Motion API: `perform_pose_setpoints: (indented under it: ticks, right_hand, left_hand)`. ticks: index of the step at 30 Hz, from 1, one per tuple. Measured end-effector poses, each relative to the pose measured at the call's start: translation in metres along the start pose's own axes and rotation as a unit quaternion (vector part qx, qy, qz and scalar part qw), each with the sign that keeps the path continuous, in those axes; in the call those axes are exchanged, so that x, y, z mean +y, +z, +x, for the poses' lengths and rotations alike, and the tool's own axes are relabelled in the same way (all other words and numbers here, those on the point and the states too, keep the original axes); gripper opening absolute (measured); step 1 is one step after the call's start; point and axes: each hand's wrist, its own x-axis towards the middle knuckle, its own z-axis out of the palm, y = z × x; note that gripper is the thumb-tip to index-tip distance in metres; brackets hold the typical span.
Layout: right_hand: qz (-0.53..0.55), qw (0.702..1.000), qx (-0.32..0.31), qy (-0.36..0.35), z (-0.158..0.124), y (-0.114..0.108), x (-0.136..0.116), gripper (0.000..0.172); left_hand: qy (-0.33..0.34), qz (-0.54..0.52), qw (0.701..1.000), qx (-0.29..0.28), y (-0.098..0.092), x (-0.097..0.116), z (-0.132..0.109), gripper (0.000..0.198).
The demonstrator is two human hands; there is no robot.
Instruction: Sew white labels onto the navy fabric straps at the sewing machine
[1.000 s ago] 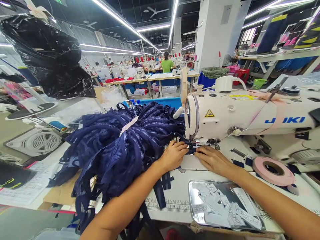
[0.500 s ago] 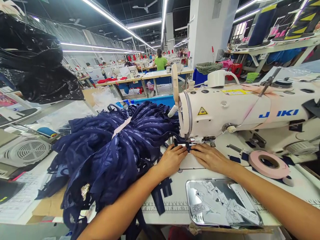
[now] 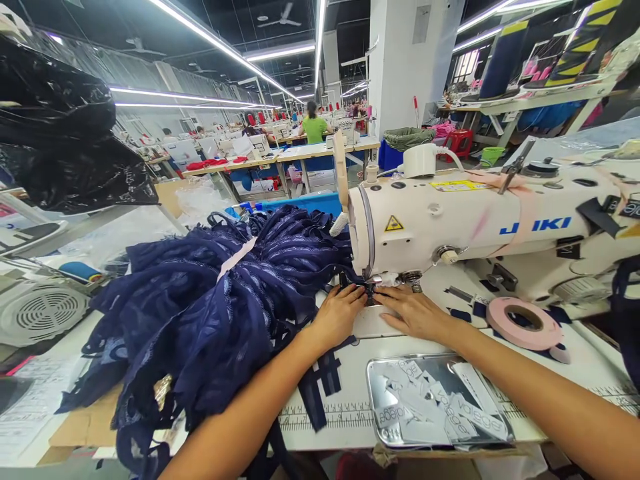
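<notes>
My left hand (image 3: 341, 312) lies with its fingers stretched flat on a narrow dark navy fabric piece (image 3: 371, 294) at the needle area of the white sewing machine (image 3: 415, 220). From the other side, my right hand (image 3: 417, 313) rests flat, its fingertips reaching the same fabric close to the presser foot. Most of that piece is hidden under the fingers. Left of my hands spreads a big bundle of navy lace-edged straps (image 3: 200, 320), bound by a pale pink band (image 3: 237, 258). Several loose strap ends (image 3: 315, 403) hang beside my left forearm.
A metal tray (image 3: 375, 400) of printed white labels sits at the table's front edge. Right of my right hand lies a pink tape roll (image 3: 524, 323). A black plastic bag (image 3: 75, 133) hangs at the left. Further off, a person in green (image 3: 315, 127) sits among machines.
The view has swung slightly to the right. The white strip seen between my fingers at the presser foot is no longer visible; dark fabric shows there. Both hands stay at the foot.
</notes>
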Motion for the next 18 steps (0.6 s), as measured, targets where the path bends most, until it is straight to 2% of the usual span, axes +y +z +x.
perform_pose_setpoints:
  ticks: [5, 9, 11, 14, 18]
  right_hand:
    - [0.007, 1.0, 0.002, 0.025, 0.0, 0.004, 0.005, 0.034]
    - [-0.017, 0.996, 0.005, 0.085, 0.004, 0.009, 0.005, 0.032]
    - [-0.049, 0.993, -0.006, 0.105, 0.007, 0.008, 0.004, 0.03]
    - [-0.1, 0.99, -0.026, 0.096, 0.01, 0.001, 0.0, 0.028]
    - [-0.111, 0.992, -0.04, 0.047, 0.006, -0.014, -0.005, 0.019]
  left_hand:
    - [-0.009, 0.014, 1.0, 0.026, -0.005, 0.001, 0.005, 0.042]
    - [-0.082, 0.088, 0.992, 0.039, -0.011, 0.014, 0.006, 0.023]
    - [-0.122, 0.118, 0.985, 0.042, -0.012, 0.019, 0.005, 0.023]
    - [-0.159, 0.135, 0.976, 0.054, -0.009, 0.019, 0.005, 0.031]
    - [-0.135, 0.112, 0.984, 0.044, -0.007, 0.01, 0.012, 0.033]
